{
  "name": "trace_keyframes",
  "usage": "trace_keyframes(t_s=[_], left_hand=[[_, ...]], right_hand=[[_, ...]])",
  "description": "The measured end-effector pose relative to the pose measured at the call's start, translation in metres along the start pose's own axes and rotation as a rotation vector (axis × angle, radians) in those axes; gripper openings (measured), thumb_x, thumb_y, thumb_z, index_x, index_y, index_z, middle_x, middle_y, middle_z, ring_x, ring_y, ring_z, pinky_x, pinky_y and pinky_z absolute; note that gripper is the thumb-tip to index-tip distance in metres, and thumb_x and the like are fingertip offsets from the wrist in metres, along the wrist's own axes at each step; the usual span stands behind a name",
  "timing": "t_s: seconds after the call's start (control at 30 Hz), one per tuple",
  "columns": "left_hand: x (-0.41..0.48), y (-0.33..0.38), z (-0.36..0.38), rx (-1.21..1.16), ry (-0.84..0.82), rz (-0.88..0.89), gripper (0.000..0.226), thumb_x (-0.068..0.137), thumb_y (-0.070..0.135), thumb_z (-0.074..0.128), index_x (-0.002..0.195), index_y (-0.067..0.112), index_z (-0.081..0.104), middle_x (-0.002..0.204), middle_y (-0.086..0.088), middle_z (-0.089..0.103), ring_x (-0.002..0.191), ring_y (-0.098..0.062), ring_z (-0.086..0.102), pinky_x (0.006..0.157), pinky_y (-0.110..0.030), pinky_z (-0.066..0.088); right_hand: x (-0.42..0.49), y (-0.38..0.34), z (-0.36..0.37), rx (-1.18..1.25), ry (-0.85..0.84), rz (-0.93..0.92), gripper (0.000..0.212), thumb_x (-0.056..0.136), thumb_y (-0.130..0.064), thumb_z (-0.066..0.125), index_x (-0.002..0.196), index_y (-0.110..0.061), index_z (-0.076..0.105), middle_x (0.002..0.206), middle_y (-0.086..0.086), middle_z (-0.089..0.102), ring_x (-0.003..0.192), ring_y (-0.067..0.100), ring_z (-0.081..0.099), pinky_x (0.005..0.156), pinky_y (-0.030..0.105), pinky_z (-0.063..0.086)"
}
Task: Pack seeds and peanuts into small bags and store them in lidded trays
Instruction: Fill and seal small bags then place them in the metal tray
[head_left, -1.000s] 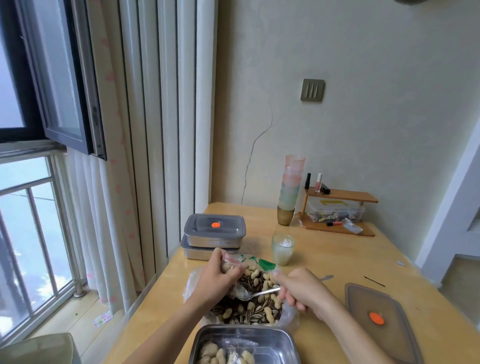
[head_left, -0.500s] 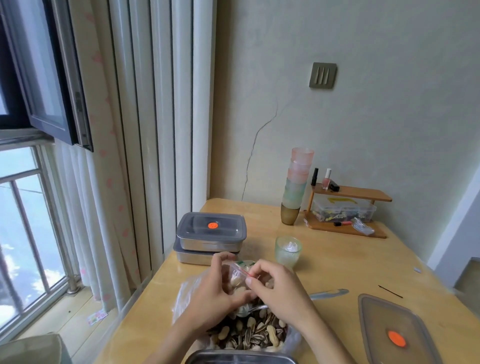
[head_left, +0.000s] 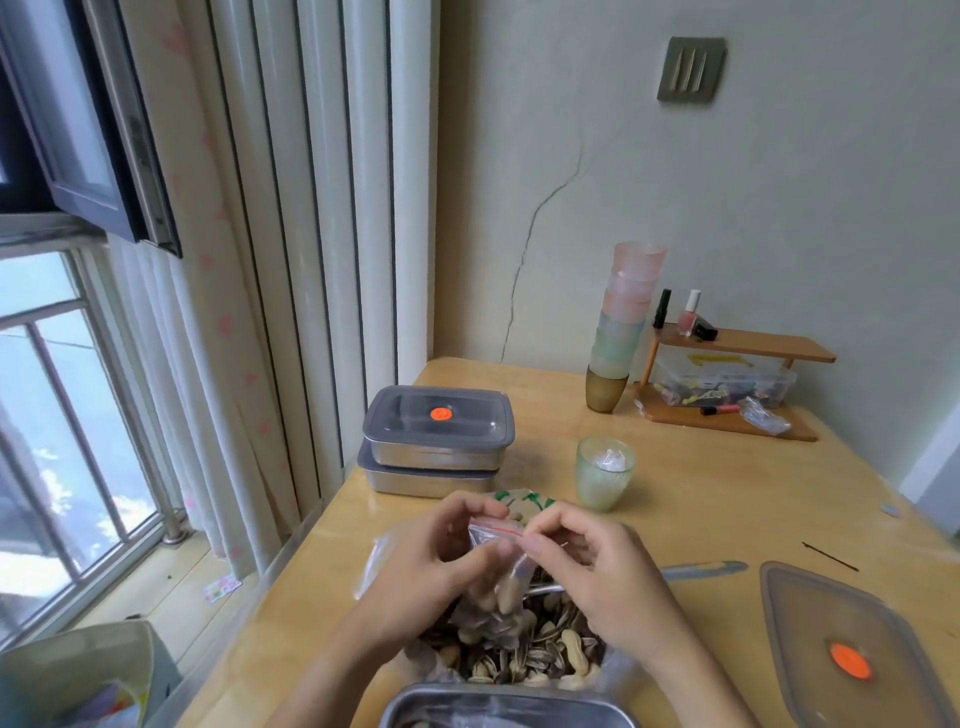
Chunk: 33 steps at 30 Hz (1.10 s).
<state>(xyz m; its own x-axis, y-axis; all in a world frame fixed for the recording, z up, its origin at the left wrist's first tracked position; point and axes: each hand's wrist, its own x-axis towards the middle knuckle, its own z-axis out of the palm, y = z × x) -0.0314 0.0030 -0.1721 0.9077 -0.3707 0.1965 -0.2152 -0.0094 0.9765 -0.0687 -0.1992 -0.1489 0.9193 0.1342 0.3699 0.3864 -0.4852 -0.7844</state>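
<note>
A small clear zip bag (head_left: 501, 566) with a red strip at its mouth holds peanuts and seeds. My left hand (head_left: 436, 566) and my right hand (head_left: 592, 571) both pinch its top edge, just above a large open bag of striped seeds and peanuts (head_left: 535, 654). A spoon handle (head_left: 545, 588) pokes out of that pile under my right hand. An open steel tray (head_left: 498, 709) sits at the bottom edge. Its grey lid with an orange dot (head_left: 852, 649) lies flat at the right. Two stacked lidded trays (head_left: 436, 439) stand behind my hands.
A green glass with crumpled plastic inside (head_left: 605, 473) stands behind my right hand. A stack of coloured cups (head_left: 623, 327) and a wooden shelf with small bottles and a box (head_left: 727, 384) sit at the back. A grey-blue flat utensil (head_left: 706, 569) lies on the wooden table (head_left: 727, 499).
My right hand has left the spoon in the seed pile and come up to the small bag's mouth, where both hands now pinch it. The camera has tilted upward.
</note>
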Motion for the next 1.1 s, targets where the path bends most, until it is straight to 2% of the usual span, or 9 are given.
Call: trace_keyframes(t_s=[0.1,0.2,0.33,0.5,0.57,0.63,0.73,0.87,1.1], left_hand=[[0.001,-0.004,0.001,-0.055,-0.014,-0.002,0.029,0.091,0.011,0.078,0.118,0.011,0.065,0.107,-0.017,0.074,0.095,-0.027,0.071,0.088,-0.033,0.058],[0.001,-0.005,0.002,-0.09,-0.015,-0.002,0.032,0.089,0.011,0.079,0.118,0.009,0.065,0.107,-0.019,0.073,0.094,-0.025,0.07,0.087,-0.038,0.058],[0.002,-0.004,0.004,-0.136,0.007,-0.002,0.033,0.089,0.008,0.078,0.118,0.008,0.063,0.106,-0.026,0.07,0.089,-0.029,0.067,0.082,-0.041,0.056],[0.002,-0.006,0.006,-0.2,0.069,0.014,0.028,0.089,0.006,0.077,0.114,0.007,0.065,0.095,-0.02,0.069,0.079,-0.023,0.062,0.069,-0.029,0.054],[0.002,-0.005,0.007,-0.242,0.077,0.019,0.028,0.089,0.005,0.077,0.114,0.005,0.064,0.087,-0.013,0.066,0.074,-0.022,0.059,0.063,-0.027,0.053],[0.002,-0.004,0.008,-0.259,0.076,0.02,0.028,0.089,0.003,0.073,0.115,0.001,0.062,0.086,-0.011,0.064,0.072,-0.021,0.059,0.061,-0.027,0.053],[0.0,-0.001,0.013,-0.266,0.069,0.015,0.031,0.09,0.007,0.075,0.117,0.003,0.062,0.094,-0.012,0.064,0.076,-0.021,0.061,0.065,-0.028,0.054],[-0.002,0.003,0.014,-0.126,0.015,0.027,0.028,0.092,0.032,0.071,0.108,0.009,0.072,0.104,-0.02,0.071,0.087,-0.028,0.065,0.079,-0.037,0.052],[-0.002,0.001,0.016,-0.203,0.065,0.012,0.02,0.098,0.014,0.067,0.095,-0.004,0.061,0.082,-0.017,0.067,0.072,-0.023,0.059,0.065,-0.025,0.05]], right_hand=[[-0.002,0.004,0.002,-0.155,0.04,-0.049,0.02,0.097,-0.018,0.07,0.08,-0.029,0.067,0.08,-0.009,0.067,0.074,0.016,0.064,0.066,0.029,0.051],[-0.003,0.003,0.001,-0.01,-0.01,-0.019,0.018,0.098,-0.016,0.071,0.082,-0.026,0.071,0.079,-0.005,0.071,0.074,0.014,0.068,0.07,0.029,0.054],[-0.002,0.007,0.002,-0.052,0.059,-0.034,0.015,0.096,-0.017,0.072,0.085,-0.025,0.07,0.081,-0.007,0.071,0.074,0.015,0.066,0.069,0.027,0.052],[-0.004,0.008,0.009,0.17,0.035,0.108,0.03,0.093,-0.023,0.076,0.117,-0.033,0.06,0.1,-0.005,0.075,0.093,0.014,0.071,0.083,0.03,0.057],[-0.003,0.009,0.011,0.208,-0.013,0.188,0.019,0.089,-0.033,0.075,0.105,-0.034,0.066,0.1,-0.004,0.076,0.095,0.014,0.072,0.086,0.033,0.057],[-0.002,0.009,0.012,0.263,-0.011,0.231,0.003,0.091,-0.029,0.074,0.093,-0.03,0.072,0.096,0.001,0.078,0.09,0.013,0.073,0.082,0.029,0.056],[-0.003,0.009,0.013,0.361,0.035,0.25,0.02,0.097,-0.012,0.071,0.084,-0.027,0.075,0.094,0.008,0.078,0.086,0.011,0.071,0.076,0.022,0.054],[-0.003,0.007,0.013,0.424,0.077,0.251,0.011,0.097,-0.011,0.071,0.089,-0.017,0.075,0.094,0.008,0.078,0.087,0.013,0.071,0.079,0.024,0.055],[-0.002,0.009,0.017,0.441,0.103,0.264,0.004,0.096,-0.011,0.071,0.094,-0.009,0.074,0.088,0.006,0.077,0.084,0.011,0.071,0.077,0.023,0.054]])
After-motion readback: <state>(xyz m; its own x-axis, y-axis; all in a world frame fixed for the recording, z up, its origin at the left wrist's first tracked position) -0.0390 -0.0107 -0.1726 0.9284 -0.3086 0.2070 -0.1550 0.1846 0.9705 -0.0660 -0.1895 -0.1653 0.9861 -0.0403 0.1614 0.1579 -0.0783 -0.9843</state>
